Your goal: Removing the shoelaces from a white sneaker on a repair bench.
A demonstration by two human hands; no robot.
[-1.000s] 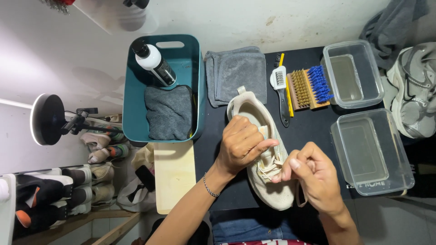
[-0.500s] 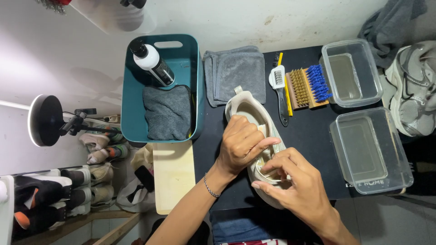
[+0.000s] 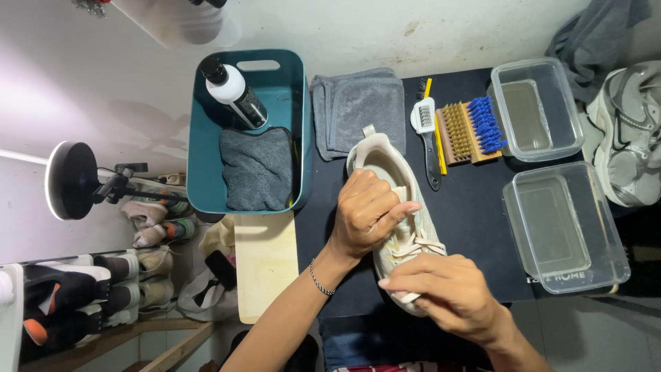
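Holding the shoe (image 3: pixel 392 172) with your left hand (image 3: pixel 368 217), your right hand (image 3: pixel 447 296) pinches laces at its near end.

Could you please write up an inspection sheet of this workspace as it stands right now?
Surface: black mat over a table.
Job's things: cream sneaker lying on the mat, laces loose.
Clutter: teal bin holding a spray bottle and grey cloth; folded grey towel; brushes; two clear tubs.
Grippers: left hand holds the sneaker's middle; right hand covers its toe end at the laces.
Cables: thin lead by the lamp stand.
Surroundings: shoes on a lower rack; grey sneaker at right.
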